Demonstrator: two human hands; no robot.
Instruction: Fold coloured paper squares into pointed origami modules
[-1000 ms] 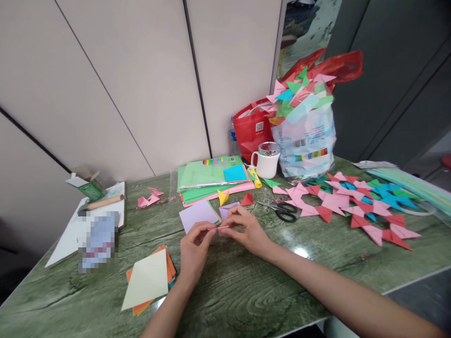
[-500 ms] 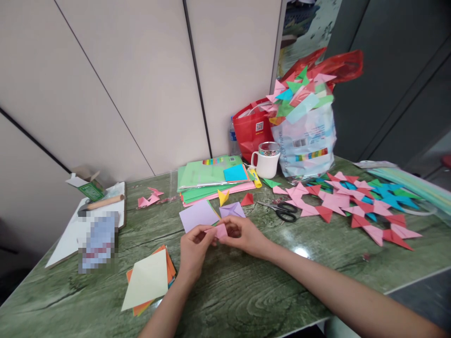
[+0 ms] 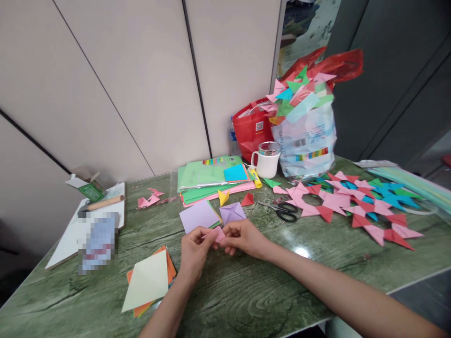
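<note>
On the green table [image 3: 246, 300], far left, a small green-and-white box [image 3: 88, 186] stands with its flap up beside a wooden-handled tool [image 3: 104, 203]; its print is too small to read. Nearer, a stack of paper squares [image 3: 148, 280] lies just left of the left hand [image 3: 193, 251]. Both hands are curled, fingertips pinched on a pink folded paper [image 3: 218, 233] held between them low over the table; the right hand [image 3: 244, 238] grips its right side. Behind them lie a lilac sheet [image 3: 198, 215] and a pile of green paper [image 3: 207, 180]. Further right: a white mug [image 3: 267, 162], a red bag [image 3: 251, 134] bearing a QR label, scissors [image 3: 283, 211], a clear bag [image 3: 310, 145] with a barcode, and folded paper stars [image 3: 355, 202].
</note>
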